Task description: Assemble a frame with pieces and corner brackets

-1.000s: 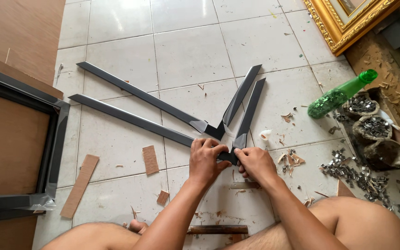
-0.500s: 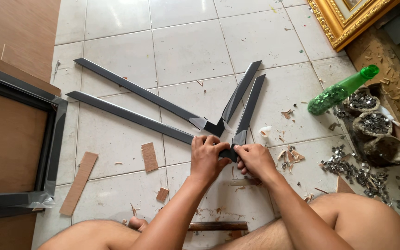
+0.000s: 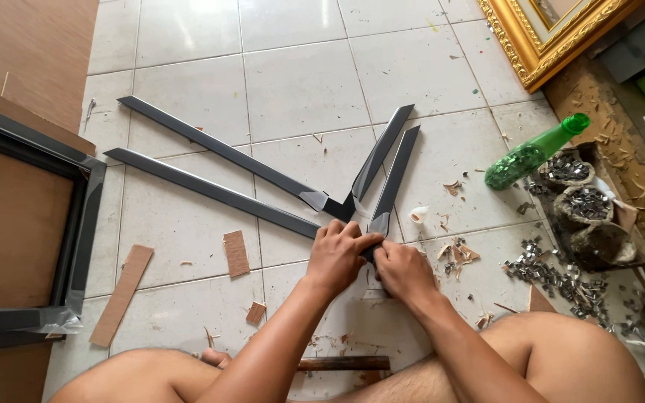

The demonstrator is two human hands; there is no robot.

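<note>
the person sat on the white tiled floor [image 3: 300, 82], and both hands met at one corner joint of dark grey frame strips. the left hand [image 3: 337, 255] was clenched over the end of the lower long strip [image 3: 210, 192], and the right hand [image 3: 404, 270] was clenched just beside it, on the bottom end of the right short strip [image 3: 393, 183]; the fingers of the two hands touched each other. the joint itself was hidden under the fingers. a second pair lay just above the hands: the upper long strip [image 3: 218, 149] and the left short strip [image 3: 378, 153] came together in a point near the left hand. to the left of the hands, well apart, a finished dark frame [image 3: 83, 224] with a brown board inside lay at the edge of the view. between this frame and the hands there were small brown wood pieces [image 3: 236, 253] on the floor. to the right of the hands lay wood chips [image 3: 457, 252], then a pile of small metal clips [image 3: 554, 272], and farther up a green bottle [image 3: 531, 153] on its side. a gold ornate frame [image 3: 539, 37] was far above the hands, at the top right corner. a wooden handle [image 3: 345, 363] lay below the hands, between the legs.
</note>
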